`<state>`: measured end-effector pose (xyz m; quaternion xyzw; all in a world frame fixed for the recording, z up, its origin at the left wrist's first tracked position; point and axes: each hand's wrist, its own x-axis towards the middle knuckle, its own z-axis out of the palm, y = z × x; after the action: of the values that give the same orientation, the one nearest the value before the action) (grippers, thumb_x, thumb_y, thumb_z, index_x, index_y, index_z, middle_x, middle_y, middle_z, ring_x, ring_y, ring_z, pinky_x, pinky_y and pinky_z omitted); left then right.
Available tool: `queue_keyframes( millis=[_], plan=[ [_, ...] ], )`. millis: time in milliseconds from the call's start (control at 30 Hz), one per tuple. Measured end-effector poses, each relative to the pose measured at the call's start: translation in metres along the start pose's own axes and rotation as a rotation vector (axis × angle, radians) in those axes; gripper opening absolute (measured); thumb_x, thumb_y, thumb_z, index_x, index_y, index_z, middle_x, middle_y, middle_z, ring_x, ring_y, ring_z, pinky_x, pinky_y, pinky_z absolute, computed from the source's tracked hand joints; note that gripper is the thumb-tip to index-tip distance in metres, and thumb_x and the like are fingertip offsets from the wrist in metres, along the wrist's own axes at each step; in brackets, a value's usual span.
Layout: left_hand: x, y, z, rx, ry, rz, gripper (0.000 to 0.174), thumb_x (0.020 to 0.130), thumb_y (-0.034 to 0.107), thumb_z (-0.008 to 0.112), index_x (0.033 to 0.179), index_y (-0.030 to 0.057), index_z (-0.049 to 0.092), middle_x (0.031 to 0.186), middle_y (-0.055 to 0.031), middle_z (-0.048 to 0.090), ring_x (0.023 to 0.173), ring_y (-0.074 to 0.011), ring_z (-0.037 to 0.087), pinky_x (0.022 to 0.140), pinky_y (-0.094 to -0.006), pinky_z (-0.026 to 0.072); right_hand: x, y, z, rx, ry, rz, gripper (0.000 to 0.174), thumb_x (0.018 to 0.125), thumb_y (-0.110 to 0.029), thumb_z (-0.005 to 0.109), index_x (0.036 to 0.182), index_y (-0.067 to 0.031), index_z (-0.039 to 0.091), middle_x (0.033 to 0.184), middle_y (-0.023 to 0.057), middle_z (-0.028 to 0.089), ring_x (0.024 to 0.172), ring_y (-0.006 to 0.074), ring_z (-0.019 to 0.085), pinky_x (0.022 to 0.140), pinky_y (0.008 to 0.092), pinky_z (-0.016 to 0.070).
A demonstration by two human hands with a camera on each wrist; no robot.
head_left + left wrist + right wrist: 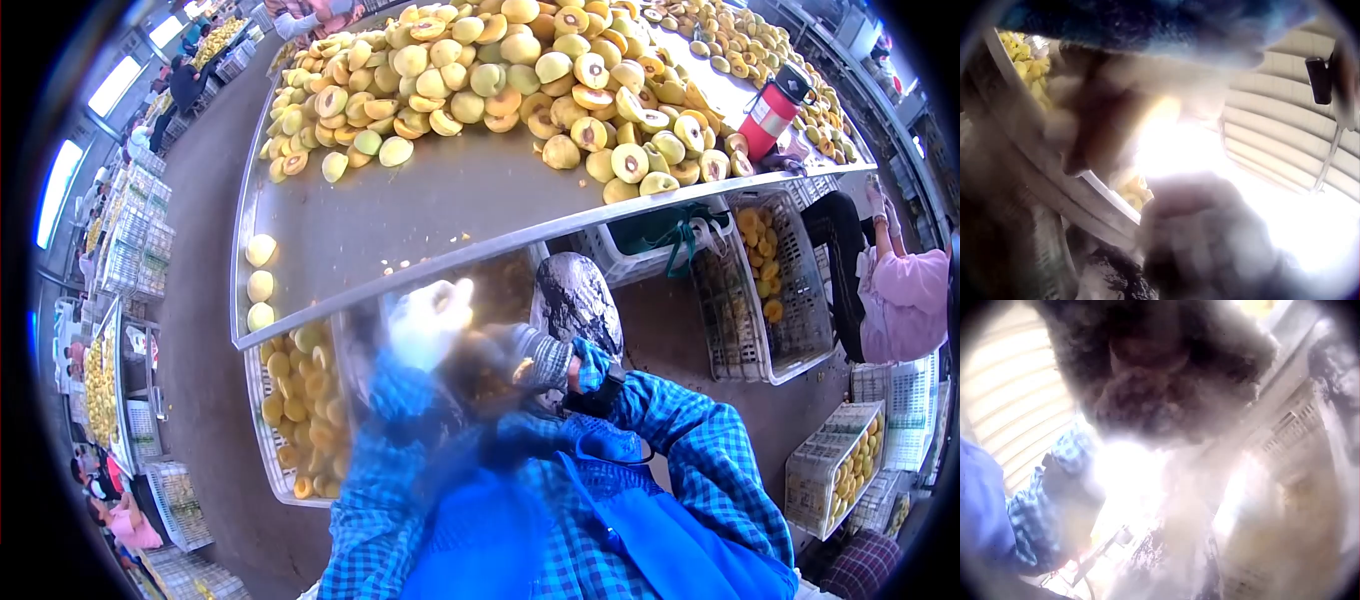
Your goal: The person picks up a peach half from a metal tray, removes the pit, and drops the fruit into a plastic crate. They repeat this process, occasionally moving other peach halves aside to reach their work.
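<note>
Glare and motion blur cover my left hand [430, 325], raised just below the metal table's front edge. In a grey knitted glove, my right hand [538, 357] is close beside it on the right; a small yellowish patch shows at its fingers. The right wrist view shows the dark glove [1154, 394] large and blurred, its fingers looking bent. A yellow-orange blur [1160, 112] lies near the left hand in the left wrist view; what either hand holds is unclear. Halved yellow fruit [460, 70] is heaped on the table [400, 215].
A crate of fruit pieces [300, 410] stands below the table at left. Further crates [715, 310] are at right, near a seated person in pink. A red bottle [768, 118] stands on the table's right side. Three pieces [260, 285] line its left edge.
</note>
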<state>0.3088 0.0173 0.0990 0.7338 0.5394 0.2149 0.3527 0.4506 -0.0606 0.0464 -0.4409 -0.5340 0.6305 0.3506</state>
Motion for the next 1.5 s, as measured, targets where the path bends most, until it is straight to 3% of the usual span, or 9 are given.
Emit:
queue_keyframes(
  millis=[167, 333, 533, 633, 933, 1067, 1300, 1367, 1500],
  plan=[
    [0.011, -0.017, -0.009, -0.622, -0.51, -0.083, 0.043, 0.09, 0.036, 0.048, 0.083, -0.0028, 0.066, 0.072, -0.0102, 0.064, 0.068, -0.0147, 0.061, 0.065, -0.0256, 0.0474, 0.003, 0.005, 0.0, 0.284, -0.039, 0.159, 0.048, 0.089, -0.048, 0.052, 0.088, -0.0009, 0.062, 0.071, 0.0096, 0.063, 0.062, 0.0169, 0.06, 0.056, 0.0311, 0.0489],
    [-0.006, -0.012, 0.011, -1.049, -0.103, -0.039, 0.041, 0.094, 0.032, 0.046, 0.097, -0.0058, 0.062, 0.077, -0.011, 0.064, 0.068, -0.0154, 0.061, 0.064, -0.0272, 0.0507, 0.021, 0.063, 0.006, 0.67, -0.056, 0.187, 0.033, 0.091, -0.03, 0.05, 0.105, -0.0003, 0.056, 0.089, 0.0069, 0.06, 0.076, 0.0122, 0.057, 0.062, 0.0218, 0.0462],
    [-0.014, -0.031, 0.021, -0.845, 0.1, -0.097, 0.032, 0.093, 0.023, 0.05, 0.094, -0.0071, 0.063, 0.076, -0.0091, 0.065, 0.06, -0.0142, 0.061, 0.056, -0.0245, 0.0493, 0.04, 0.032, 0.034, 1.403, -1.015, -0.49, 0.019, 0.093, -0.005, 0.044, 0.098, 0.0022, 0.061, 0.079, 0.0137, 0.062, 0.064, 0.018, 0.061, 0.053, 0.0215, 0.0484],
    [-0.02, -0.04, 0.023, -0.56, 0.034, 0.056, 0.022, 0.091, 0.013, 0.053, 0.095, -0.0056, 0.063, 0.077, -0.0057, 0.065, 0.065, -0.0086, 0.06, 0.058, -0.0209, 0.047, -0.011, -0.018, 0.024, 0.639, -0.045, 0.381, 0.049, 0.088, -0.059, 0.043, 0.076, -0.0124, 0.051, 0.055, -0.0014, 0.044, 0.037, 0.0095, 0.035, 0.032, 0.024, 0.0267],
    [-0.027, -0.044, 0.022, -0.549, 0.021, 0.144, 0.015, 0.082, 0.006, 0.061, 0.095, 0.0015, 0.067, 0.085, -0.0088, 0.068, 0.076, -0.0123, 0.063, 0.069, -0.0258, 0.0509, 0.016, 0.023, 0.045, 1.553, -1.064, -0.338, 0.021, 0.09, -0.012, 0.052, 0.1, 0.0048, 0.058, 0.072, 0.0176, 0.063, 0.059, 0.0247, 0.065, 0.046, 0.027, 0.0518],
    [-0.037, -0.037, 0.015, -0.785, -0.085, -0.076, 0.019, 0.089, 0.013, 0.055, 0.095, -0.0008, 0.066, 0.081, -0.0085, 0.068, 0.069, -0.0118, 0.062, 0.062, -0.0243, 0.0501, -0.006, 0.03, 0.029, 1.112, -0.657, 0.03, 0.032, 0.092, -0.045, 0.049, 0.095, -0.0129, 0.052, 0.056, -0.0023, 0.042, 0.034, 0.0065, 0.036, 0.029, 0.0191, 0.0317],
    [-0.053, -0.056, 0.021, -0.689, -0.042, -0.354, 0.021, 0.089, 0.014, 0.054, 0.092, -0.0014, 0.068, 0.08, -0.0086, 0.067, 0.065, -0.0128, 0.063, 0.057, -0.0238, 0.0506, 0.03, 0.102, 0.06, 0.356, -0.057, 0.085, 0.038, 0.093, -0.046, 0.044, 0.097, -0.01, 0.054, 0.062, -0.0001, 0.051, 0.037, 0.0053, 0.042, 0.029, 0.02, 0.034],
    [-0.057, -0.062, 0.012, -0.668, -0.15, -0.26, 0.019, 0.088, 0.014, 0.056, 0.093, -0.0002, 0.068, 0.079, -0.0075, 0.067, 0.064, -0.0119, 0.063, 0.057, -0.0232, 0.05, 0.022, 0.087, 0.072, 1.08, -0.635, -0.262, 0.042, 0.094, -0.049, 0.04, 0.095, -0.0094, 0.055, 0.061, 0.0012, 0.052, 0.036, 0.0074, 0.043, 0.029, 0.0212, 0.0338],
    [-0.057, -0.07, 0.024, -0.813, 0.06, -0.238, 0.025, 0.091, 0.018, 0.053, 0.094, -0.0034, 0.066, 0.076, -0.0088, 0.066, 0.059, -0.0131, 0.061, 0.052, -0.0225, 0.0486, -0.002, 0.014, 0.046, 0.42, -0.481, 0.377, 0.043, 0.093, -0.051, 0.04, 0.095, -0.0112, 0.057, 0.062, 0.0039, 0.055, 0.039, 0.0144, 0.049, 0.034, 0.0235, 0.037]
  ],
)
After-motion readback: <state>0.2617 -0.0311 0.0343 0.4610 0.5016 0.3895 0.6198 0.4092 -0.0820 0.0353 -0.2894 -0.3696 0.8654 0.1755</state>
